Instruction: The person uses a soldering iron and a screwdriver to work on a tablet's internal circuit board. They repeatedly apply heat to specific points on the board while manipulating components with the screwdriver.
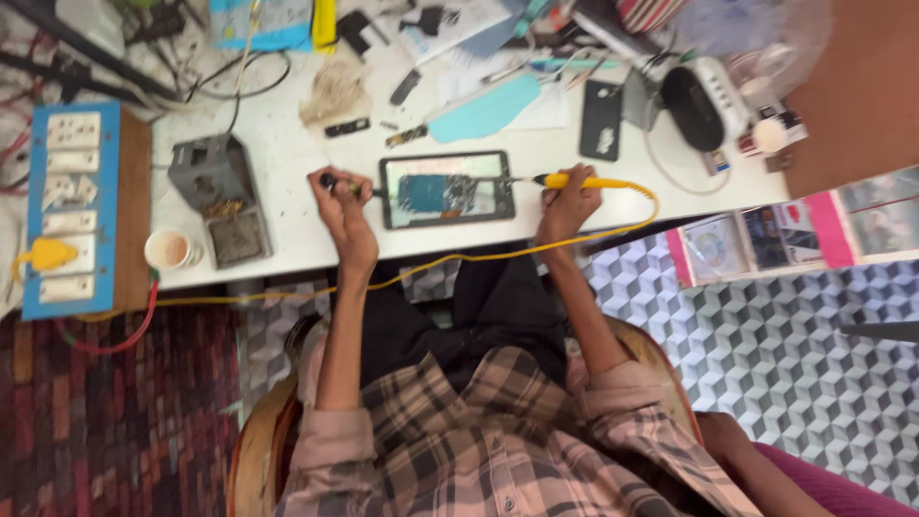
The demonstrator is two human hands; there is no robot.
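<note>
White tabletop [287,153] is seen crowded along its far edge with papers, tools and cables, while the near edge, running just below the hands, is left fairly bare. Open room is found mainly to the left of the tablet [446,189], between it and the grey stand [215,187]; to the right, a bare strip is kept between the tablet and the black phone [601,120].

Flat on the table, close to the near edge, the tablet is laid open: a dark frame, a pale inner plate, and a blue part with dark clutter at the middle. Finer detail cannot be made out.

At the tablet's left side, a small dark tool [335,182] is pinched in the left hand [343,213], fingers curled tight. At the right, the yellow iron [574,181] is gripped pen-style by the right hand [567,206], its thin tip laid over the tablet's right edge. A yellow cord [479,254] is trailed off the table edge and across the lap toward the blue socket board [72,206]. A cup [170,250] is stood beside the stand.
</note>
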